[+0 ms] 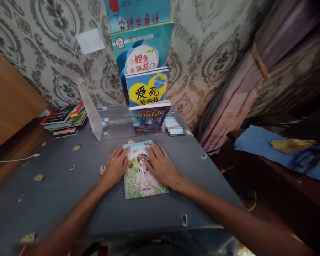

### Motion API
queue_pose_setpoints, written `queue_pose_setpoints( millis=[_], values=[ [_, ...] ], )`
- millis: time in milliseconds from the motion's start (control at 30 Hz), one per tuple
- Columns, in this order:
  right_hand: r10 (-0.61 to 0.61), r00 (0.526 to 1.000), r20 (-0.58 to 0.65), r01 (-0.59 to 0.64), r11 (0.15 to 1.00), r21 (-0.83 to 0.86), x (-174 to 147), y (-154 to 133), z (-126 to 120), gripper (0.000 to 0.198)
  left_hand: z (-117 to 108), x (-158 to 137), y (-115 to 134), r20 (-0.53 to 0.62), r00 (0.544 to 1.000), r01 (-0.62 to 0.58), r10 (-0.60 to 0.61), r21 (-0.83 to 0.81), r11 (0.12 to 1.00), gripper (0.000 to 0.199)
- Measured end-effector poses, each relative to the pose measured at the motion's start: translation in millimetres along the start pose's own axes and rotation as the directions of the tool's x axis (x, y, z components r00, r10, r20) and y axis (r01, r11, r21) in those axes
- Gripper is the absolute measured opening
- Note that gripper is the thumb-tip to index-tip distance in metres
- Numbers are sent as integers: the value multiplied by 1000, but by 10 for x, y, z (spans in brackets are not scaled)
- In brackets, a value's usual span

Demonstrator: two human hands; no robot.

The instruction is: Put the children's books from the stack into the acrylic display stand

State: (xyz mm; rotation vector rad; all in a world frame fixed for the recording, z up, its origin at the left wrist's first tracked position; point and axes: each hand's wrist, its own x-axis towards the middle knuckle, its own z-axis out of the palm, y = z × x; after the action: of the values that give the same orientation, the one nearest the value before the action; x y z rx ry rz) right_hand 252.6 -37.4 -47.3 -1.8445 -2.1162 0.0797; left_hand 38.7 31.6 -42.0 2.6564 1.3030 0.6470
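Observation:
A thin picture book [141, 179] lies flat on the grey tablecloth, its cover showing a drawn figure among greenery under a pale blue sky. My left hand [116, 165] rests along the book's left edge, fingers stretched forward and the thumb side touching the cover. Over the right side of the same cover lies my right hand [161, 165], palm down with its fingers apart, hiding part of the title. Just beyond stands a transparent stepped rack [114, 126]. Its right side holds a dark blue book [150, 119] in front and a blue-and-yellow book [146, 89] behind it.
Higher on the rack are two teal books, the lower a fish-story book [142, 46]. A pile of books [65, 121] sits at the left by the wall, near a white cable [16, 160]. A blurred-out item [174, 126] lies right of the rack. A tied curtain [229, 96] hangs at the right.

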Motion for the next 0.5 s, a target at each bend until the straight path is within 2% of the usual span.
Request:
queue_pose_setpoints(
  millis=[100,167,200,267,333,367,433,500],
  values=[
    [-14,999,-30,14,1000,11,-37,-30,68,59,5,37,-38,-18,998,60,-66,-235,970,46],
    [-7,999,-48,8,1000,22,-33,-28,102,59,6,65,-62,-1,987,142,-161,-458,877,47],
    [-4,999,-53,6,1000,27,-27,-23,114,59,11,76,-64,16,974,192,-225,-581,791,48],
    [-1,999,-52,3,999,36,-16,-14,129,59,29,93,-38,73,923,283,-377,-794,539,52],
    [-3,999,-49,6,999,48,-10,-13,132,58,60,106,33,171,855,334,-490,-904,266,54],
    [-8,999,-50,11,998,57,-11,-15,130,58,77,113,78,228,827,351,-515,-923,156,53],
    [-15,998,-62,21,996,83,-17,-18,117,58,106,133,165,323,801,380,-503,-925,12,50],
    [-14,997,-77,24,992,122,-25,-7,95,58,117,169,209,373,796,396,-477,-917,-56,48]
  ],
)
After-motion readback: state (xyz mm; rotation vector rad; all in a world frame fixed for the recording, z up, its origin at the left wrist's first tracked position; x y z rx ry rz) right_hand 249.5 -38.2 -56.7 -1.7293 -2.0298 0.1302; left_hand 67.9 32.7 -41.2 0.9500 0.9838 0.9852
